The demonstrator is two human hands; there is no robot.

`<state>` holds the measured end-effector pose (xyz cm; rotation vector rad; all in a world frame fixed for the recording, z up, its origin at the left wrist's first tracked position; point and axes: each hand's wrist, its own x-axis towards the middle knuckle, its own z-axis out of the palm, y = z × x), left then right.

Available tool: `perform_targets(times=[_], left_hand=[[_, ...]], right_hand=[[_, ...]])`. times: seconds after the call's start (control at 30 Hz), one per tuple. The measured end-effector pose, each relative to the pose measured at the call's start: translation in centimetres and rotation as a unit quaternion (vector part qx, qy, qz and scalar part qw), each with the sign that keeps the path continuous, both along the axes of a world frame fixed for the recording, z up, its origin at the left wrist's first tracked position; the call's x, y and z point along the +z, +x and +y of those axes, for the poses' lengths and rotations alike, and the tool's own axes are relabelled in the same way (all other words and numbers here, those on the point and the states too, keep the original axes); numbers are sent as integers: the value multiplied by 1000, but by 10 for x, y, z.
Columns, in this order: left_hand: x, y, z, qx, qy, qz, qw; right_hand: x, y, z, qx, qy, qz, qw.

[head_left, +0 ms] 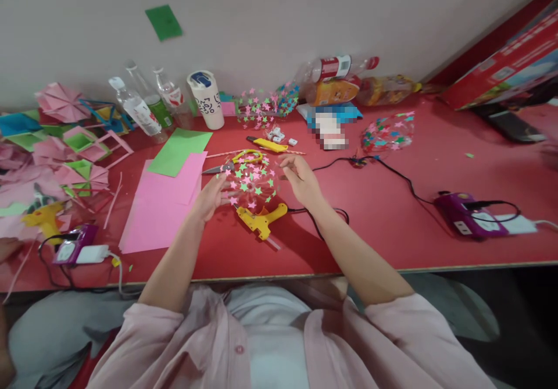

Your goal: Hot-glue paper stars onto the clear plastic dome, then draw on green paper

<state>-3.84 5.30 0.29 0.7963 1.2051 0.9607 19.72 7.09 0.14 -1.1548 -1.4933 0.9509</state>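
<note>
A clear plastic piece point(251, 186) dotted with pink and green paper stars, rounded like a bottle base, is in front of me. Against its left side rests my left hand point(211, 194), fingers closed around the edge and partly seen through the plastic. Just off its right side, my right hand point(300, 177) has thumb and fingertips pinched together; whatever they hold is too small to make out. A yellow glue gun point(260, 221) lies on its side directly below the piece, a glue stick poking out of it. Yellow-handled scissors point(246, 157) lie just behind.
Pink paper point(159, 214) and a green sheet point(178, 150) lie left. Behind are a yellow utility knife point(270, 145), a white cup point(207, 101) and plastic bottles. A black cord point(405, 177) runs to a purple power strip point(471, 214). Another person's hand point(9, 248) shows far left.
</note>
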Motion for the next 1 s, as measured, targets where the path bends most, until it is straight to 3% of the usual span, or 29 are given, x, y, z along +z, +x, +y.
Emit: perform_targets(times=[0.3,0.53,0.73,1.0], left_hand=[[-2,8,4,15,3,-49,999],[-2,16,7,4,11,-88,996],[-8,9,7,19,9,-89,996],[-10,-2,4,27,11,-69,997]], right_hand=[[-4,-4,4,-10,2,-10,1000],[4,-8,6,-16,50,-44,998],[10,-15,1,18,20,0,1000],[5,-8,4,0,56,8,998]])
